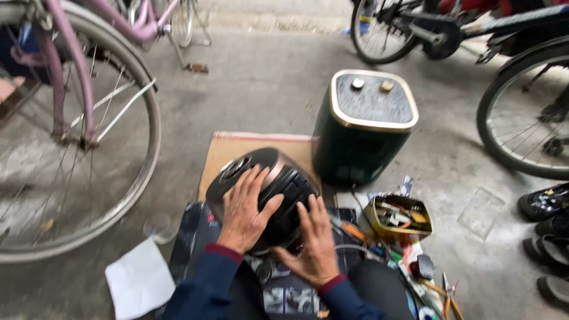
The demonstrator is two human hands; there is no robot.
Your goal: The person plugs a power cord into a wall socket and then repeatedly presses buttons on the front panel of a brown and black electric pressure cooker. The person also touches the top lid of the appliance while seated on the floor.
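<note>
A round black appliance with a copper-coloured band [278,178], shaped like a rice cooker, lies tilted on its side in front of me. My left hand [246,207] rests flat on top of it, fingers spread. Against its right side presses my right hand [314,243], fingers curled around the body. Both sleeves are dark blue with maroon cuffs. The cooker sits over a piece of brown cardboard [237,151] and a dark printed mat [192,231].
A dark green square appliance with a gold rim [364,127] stands just behind. A tin of small tools [398,217] and loose tools [432,284] lie at right. Bicycle wheels [77,136], [524,112] flank the spot. White paper [139,284] lies at left; shoes [548,204] at right.
</note>
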